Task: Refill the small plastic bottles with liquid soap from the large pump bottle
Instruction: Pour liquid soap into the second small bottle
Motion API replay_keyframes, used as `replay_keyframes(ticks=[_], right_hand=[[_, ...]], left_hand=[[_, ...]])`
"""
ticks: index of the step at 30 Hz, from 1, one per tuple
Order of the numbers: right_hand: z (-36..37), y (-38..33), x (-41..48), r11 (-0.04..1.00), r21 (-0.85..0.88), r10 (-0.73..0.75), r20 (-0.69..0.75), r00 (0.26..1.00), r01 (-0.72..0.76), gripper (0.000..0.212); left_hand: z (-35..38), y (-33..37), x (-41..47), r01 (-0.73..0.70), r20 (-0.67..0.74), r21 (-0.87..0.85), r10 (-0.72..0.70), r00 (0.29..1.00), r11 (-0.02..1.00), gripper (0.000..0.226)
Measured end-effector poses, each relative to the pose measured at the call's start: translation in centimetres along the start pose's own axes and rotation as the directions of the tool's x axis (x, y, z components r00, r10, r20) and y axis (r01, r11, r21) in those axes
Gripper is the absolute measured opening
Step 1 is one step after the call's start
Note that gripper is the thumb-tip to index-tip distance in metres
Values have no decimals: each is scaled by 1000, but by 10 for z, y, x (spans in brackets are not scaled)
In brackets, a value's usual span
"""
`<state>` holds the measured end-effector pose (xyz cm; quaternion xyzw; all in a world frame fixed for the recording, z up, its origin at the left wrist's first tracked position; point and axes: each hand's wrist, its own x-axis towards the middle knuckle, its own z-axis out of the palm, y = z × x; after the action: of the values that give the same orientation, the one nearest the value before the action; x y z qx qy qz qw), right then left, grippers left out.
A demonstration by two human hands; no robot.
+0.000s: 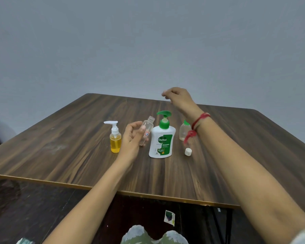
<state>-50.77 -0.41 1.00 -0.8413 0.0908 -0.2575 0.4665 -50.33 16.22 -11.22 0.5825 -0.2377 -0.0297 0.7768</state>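
Observation:
A white pump bottle with a green pump head point(162, 138) stands in the middle of the wooden table point(77, 147). My left hand point(132, 136) grips a small clear uncapped bottle point(147, 128), tilted with its mouth toward the pump spout. My right hand point(178, 98) hovers above and behind the pump head, fingers loosely curled and holding nothing. A small clear bottle with a green cap point(184, 130) stands to the right of the pump bottle, partly hidden by my right wrist. A white cap point(188, 151) lies on the table in front of it.
A small pump bottle with yellow liquid and a white pump point(115, 138) stands left of my left hand. The table's front edge point(113, 188) runs across the lower view. A grey wall lies behind the table.

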Motion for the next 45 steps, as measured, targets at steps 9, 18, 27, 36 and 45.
replay_keyframes(ticks=[9,18,27,36,45], right_hand=[[26,12,2,974,-127,213,236,948,-188,23],[19,-3,-3,913,-338,349,363,864,-227,36],[20,-5,-5,872,-446,422,478,770,-201,30],[19,-11,-11,861,-497,361,452,816,-106,40],[29,2,-9,869,-479,349,419,838,-123,40]], left_hand=[[12,5,9,68,-21,-71,-70,997,995,15],[17,10,13,81,26,-108,-79,997,991,21],[16,19,16,157,33,-128,-154,988,979,39],[9,28,19,285,105,-178,-270,957,942,28],[8,32,22,352,25,-127,-352,936,927,31]])
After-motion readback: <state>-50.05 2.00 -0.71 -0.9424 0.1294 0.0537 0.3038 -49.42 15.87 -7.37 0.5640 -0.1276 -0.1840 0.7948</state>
